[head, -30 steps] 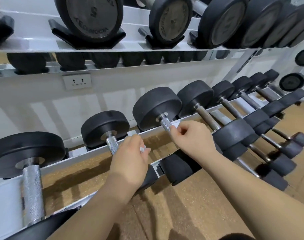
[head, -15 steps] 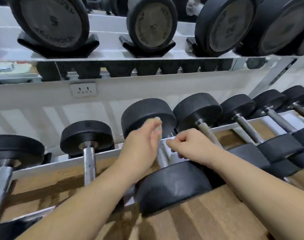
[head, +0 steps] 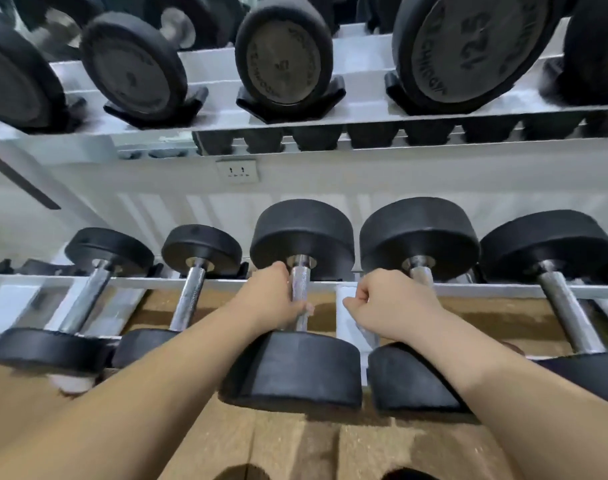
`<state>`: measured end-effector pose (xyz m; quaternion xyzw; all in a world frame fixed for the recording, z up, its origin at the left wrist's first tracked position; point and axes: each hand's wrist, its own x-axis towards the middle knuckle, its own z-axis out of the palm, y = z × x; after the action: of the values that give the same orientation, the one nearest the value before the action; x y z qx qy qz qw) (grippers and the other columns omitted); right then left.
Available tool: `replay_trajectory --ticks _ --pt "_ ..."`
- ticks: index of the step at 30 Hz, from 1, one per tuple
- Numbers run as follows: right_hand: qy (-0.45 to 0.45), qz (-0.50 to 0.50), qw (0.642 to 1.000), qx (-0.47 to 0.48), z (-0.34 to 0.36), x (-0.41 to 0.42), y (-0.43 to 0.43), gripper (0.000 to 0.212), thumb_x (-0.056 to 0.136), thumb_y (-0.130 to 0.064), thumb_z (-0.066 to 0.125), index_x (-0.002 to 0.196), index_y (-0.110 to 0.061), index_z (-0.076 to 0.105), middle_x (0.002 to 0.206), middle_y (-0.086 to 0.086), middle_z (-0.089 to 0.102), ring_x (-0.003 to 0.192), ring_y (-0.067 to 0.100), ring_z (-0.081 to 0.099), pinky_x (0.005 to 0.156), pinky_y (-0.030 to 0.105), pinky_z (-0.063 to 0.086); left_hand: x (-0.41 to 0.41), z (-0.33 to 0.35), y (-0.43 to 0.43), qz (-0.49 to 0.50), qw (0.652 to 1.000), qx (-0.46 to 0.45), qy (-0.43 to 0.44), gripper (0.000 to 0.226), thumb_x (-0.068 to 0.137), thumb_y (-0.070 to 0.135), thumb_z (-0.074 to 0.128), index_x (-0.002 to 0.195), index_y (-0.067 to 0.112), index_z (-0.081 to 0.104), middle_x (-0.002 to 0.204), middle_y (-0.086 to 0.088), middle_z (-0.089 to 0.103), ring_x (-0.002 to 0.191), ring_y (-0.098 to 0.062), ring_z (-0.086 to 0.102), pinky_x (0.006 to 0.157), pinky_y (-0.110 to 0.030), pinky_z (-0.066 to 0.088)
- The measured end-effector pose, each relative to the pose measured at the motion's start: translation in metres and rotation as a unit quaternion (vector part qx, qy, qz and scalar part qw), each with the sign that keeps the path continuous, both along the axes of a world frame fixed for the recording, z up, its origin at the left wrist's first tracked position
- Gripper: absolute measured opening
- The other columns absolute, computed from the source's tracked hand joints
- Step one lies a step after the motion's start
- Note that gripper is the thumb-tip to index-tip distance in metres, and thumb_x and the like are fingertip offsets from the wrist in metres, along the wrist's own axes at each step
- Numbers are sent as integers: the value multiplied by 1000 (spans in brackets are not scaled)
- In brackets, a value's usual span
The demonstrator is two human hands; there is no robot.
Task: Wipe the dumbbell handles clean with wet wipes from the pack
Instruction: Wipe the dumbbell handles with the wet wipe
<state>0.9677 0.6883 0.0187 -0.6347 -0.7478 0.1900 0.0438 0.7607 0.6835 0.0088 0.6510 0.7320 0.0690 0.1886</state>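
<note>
Now left hand fingers curl round 1 dumbbell handle; right hand fist clamps the wet wipe. Best wrap it fully, stroke end-to-end.

wall socket on white wall | white rack rail | brown floor

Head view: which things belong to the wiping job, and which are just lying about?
Job: left hand gripping a handle; right hand pinching what looks like a wipe.
Idle for now: other lower dumbbells, upper dumbbells, socket.
</note>
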Motion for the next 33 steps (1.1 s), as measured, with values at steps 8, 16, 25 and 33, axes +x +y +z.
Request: replay_trajectory --ticks 8,16,25,33 --pt "-28 32 999 21 4 4 -1 31 93 -49 50 81 -22 59 90 -3 69 93 26 67 80 34 55 -4 -3 -5 147 961 17 -232 58 60 25 99 106 8 67 82 4 69 67 -5 62 62 -11 47" --pt "40 -6 999 27 2 5 2 25 95 -48 53 81 -30 62 79 -10 66 82 17 65 70 30 52 -10 -1 -11 182 876 99 -436 30 81 13 84 105 21 69 95 -5 74 82 -13 68 78 -28 58" --pt "240 -10 957 162 12 -48 56 31 88 -44 75 105 -27 55 100 -7 49 88 16 55 82 36 50 -24 -15 3 99 880 63 -460 33 74 -9 81 98 6 64 85 -7 65 72 -14 59 77 -30 56" --pt "224 21 954 198 -14 -47 65 57 99 -39 65 153 -31 49 161 -4 42 148 19 38 119 35 36 -2 -16 10 28 992 -99 -74 55 100 55 44 108 4 64 102 -13 70 92 -30 65 72 -30 46"
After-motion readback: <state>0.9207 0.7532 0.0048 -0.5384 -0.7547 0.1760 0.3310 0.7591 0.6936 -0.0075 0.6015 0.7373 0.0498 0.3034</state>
